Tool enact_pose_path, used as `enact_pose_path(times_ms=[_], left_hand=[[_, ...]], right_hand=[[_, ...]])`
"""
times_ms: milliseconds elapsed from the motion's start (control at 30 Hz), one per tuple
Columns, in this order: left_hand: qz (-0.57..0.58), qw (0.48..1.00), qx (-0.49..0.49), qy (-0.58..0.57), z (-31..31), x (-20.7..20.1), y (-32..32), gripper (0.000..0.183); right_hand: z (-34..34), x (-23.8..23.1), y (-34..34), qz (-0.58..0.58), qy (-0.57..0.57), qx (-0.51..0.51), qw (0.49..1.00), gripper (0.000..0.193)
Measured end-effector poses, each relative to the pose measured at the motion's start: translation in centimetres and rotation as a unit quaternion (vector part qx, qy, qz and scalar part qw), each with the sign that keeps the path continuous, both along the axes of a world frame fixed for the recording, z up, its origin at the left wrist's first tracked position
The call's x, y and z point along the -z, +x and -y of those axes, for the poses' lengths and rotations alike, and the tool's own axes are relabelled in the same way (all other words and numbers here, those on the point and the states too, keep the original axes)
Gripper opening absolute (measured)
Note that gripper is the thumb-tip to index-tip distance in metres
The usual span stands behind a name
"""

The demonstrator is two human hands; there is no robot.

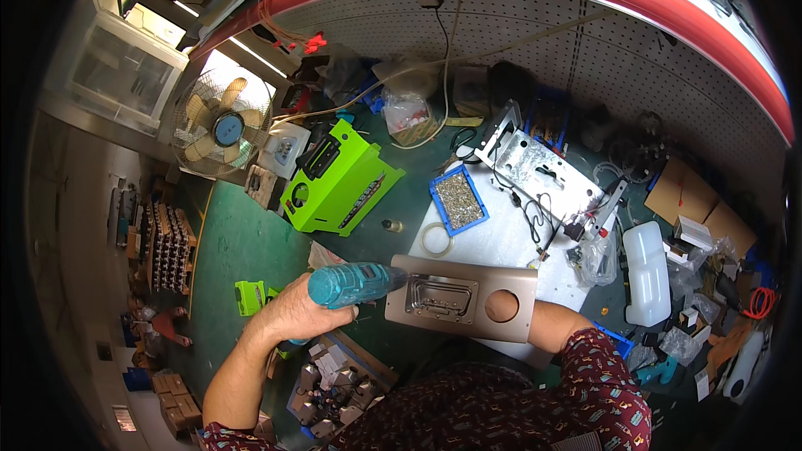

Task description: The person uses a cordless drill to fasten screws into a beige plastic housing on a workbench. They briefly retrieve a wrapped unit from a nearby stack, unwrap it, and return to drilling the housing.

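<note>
My left hand (pixel 302 311) is wrapped round a teal power drill (pixel 352 284). The drill's tip meets the left end of a brown metal panel (pixel 478 278). A recessed metal handle (pixel 440 299) sits in the panel's middle, with a round hole to its right. My right hand (pixel 501 306) supports the panel from behind; part of it shows through the hole, but its fingers are hidden. Just beyond the panel, a roll of tape (pixel 437 251) lies by a blue tray (pixel 469 226) full of small metal fasteners.
A bright green housing (pixel 334 200) stands behind the drill. A silver metal frame with wires (pixel 547 171) rests on a white foam sheet (pixel 501 242). A translucent white container (pixel 646 274) and bagged parts lie at right. A fan (pixel 226 128) stands at far left.
</note>
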State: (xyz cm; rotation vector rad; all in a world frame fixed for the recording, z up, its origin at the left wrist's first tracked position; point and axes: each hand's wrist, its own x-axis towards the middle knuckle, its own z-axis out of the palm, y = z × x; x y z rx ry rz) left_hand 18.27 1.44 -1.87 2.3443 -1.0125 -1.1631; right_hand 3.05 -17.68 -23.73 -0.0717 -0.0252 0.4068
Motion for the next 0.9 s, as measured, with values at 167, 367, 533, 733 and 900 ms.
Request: enact_pose_path(times_ms=[167,367,533,733,900], left_hand=[[0.002,1.0,0.001,-0.003,0.2,-0.2,-0.2,0.033],[-0.002,1.0,0.001,0.004,0.3,-0.4,-0.1,0.034],[0.002,1.0,-0.004,0.008,0.2,-0.2,0.0,0.032],[0.028,0.999,0.01,0.043,0.4,-0.5,-0.1,0.029],[0.036,0.996,0.009,0.075,0.8,-0.8,0.0,0.026]], right_hand=[[-0.2,0.1,0.1,0.002,0.001,0.001,1.0,0.052],[-0.2,0.5,-0.1,-0.001,0.0,0.003,1.0,0.052],[-0.5,0.6,0.2,-0.002,0.001,0.002,1.0,0.052],[-1.2,0.5,0.4,-0.001,0.004,-0.001,1.0,0.052],[-1.2,0.8,0.4,0.002,0.004,-0.001,1.0,0.052]])
